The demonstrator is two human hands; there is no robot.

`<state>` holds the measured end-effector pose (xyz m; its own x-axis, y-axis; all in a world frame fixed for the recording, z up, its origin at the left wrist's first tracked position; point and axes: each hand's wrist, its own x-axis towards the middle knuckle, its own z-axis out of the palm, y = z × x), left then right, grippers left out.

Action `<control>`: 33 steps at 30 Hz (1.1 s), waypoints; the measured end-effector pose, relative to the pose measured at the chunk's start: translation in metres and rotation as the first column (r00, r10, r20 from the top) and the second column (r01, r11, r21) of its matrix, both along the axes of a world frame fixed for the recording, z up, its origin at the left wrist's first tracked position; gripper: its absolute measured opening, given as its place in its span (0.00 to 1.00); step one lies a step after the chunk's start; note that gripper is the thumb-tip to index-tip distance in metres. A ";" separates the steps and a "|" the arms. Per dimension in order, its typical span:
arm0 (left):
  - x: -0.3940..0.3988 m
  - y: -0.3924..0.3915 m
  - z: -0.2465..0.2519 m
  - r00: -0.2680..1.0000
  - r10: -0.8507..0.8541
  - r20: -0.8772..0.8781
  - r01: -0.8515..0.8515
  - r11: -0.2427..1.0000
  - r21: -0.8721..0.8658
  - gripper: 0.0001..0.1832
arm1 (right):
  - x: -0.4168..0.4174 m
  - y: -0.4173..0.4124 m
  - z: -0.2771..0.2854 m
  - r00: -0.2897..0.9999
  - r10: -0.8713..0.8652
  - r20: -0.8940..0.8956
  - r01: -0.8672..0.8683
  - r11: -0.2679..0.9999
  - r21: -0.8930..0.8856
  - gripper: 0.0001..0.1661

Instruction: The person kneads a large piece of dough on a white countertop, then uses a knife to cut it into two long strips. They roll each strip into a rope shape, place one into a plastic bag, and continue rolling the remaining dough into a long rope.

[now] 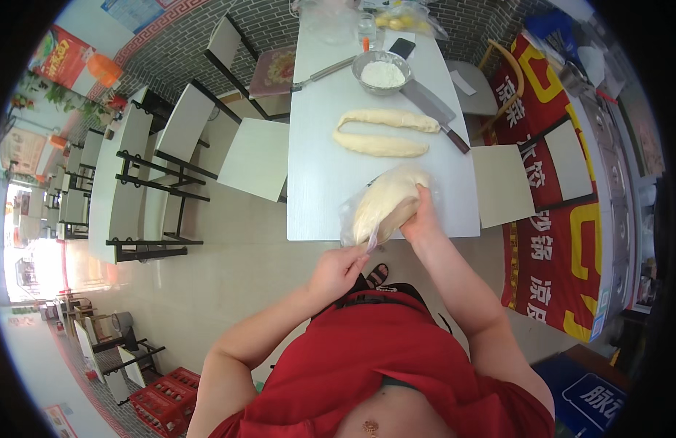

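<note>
A large lump of pale dough (390, 200) rests in a clear plastic bag (349, 219) at the near edge of the white table (316, 202). My left hand (338, 268) pinches the bag's near edge, just off the table. With its thumb on top, my right hand (422, 216) grips the right side of the dough. Beyond the bag lies a long dough strip (382, 145) folded into a U, its bend towards the left. The fingers of my right hand are partly hidden beneath the dough.
Farther up the table stand a bowl of flour (383, 74), a cleaver (431, 107) with its dark handle towards the right edge, a long metal tool (330, 71), a phone (402, 48) and a glass jar (366, 30). Chairs (256, 159) flank both sides.
</note>
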<state>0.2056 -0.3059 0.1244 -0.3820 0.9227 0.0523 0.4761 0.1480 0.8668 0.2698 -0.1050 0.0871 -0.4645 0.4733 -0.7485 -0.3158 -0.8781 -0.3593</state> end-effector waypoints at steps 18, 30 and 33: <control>-0.078 0.057 -0.072 0.672 0.366 0.644 -0.258 0.931 -0.260 0.13 | -0.029 0.006 -0.077 0.884 0.261 0.387 -0.353 0.916 0.189 0.35; -0.094 0.055 -0.074 0.268 0.453 0.850 -0.206 0.889 -0.409 0.15 | 0.012 0.095 -0.107 0.426 -0.257 0.868 -0.886 0.074 0.457 0.14; -0.096 0.052 -0.070 0.273 0.512 0.815 -0.309 0.849 -0.429 0.15 | 0.005 0.097 -0.082 0.471 -0.440 0.764 -0.856 -0.018 0.517 0.07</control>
<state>0.1098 -0.2540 0.0546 -0.4371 0.5804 -0.6871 -0.7054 0.2527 0.6623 0.2746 -0.0084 0.0054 -0.4640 0.8678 0.1781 0.6793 0.4776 -0.5573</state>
